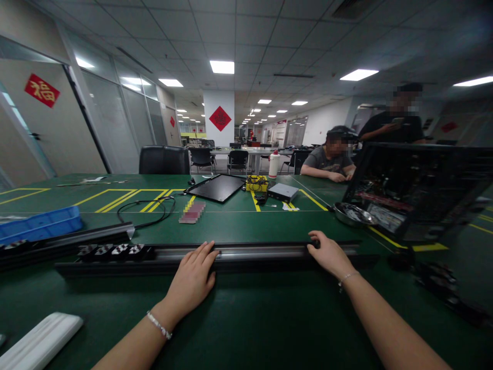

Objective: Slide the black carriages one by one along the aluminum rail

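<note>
A long black aluminium extrusion rail (pixel 262 253) lies across the green work table (pixel 246 308) just in front of me. My left hand (pixel 191 277) rests on its top near the middle, fingers draped over the far edge. My right hand (pixel 330 254) grips the rail further right, fingertips curled over the far side. A second black rail (pixel 65 245) lies at an angle to the left, and several small black blocks with white marks (pixel 111 251) sit along it. A white bar (pixel 40 341) lies at the near left corner, away from both hands.
A blue plastic crate (pixel 40 225) stands at left. Beyond the rail lie a coiled black cable (pixel 146 211), a black tablet (pixel 217 187) and a small grey box (pixel 283 191). A metal bowl (pixel 352 213) sits beside an open electronics case (pixel 418 190). A seated person (pixel 331 159) and a standing person (pixel 393 126) are behind it.
</note>
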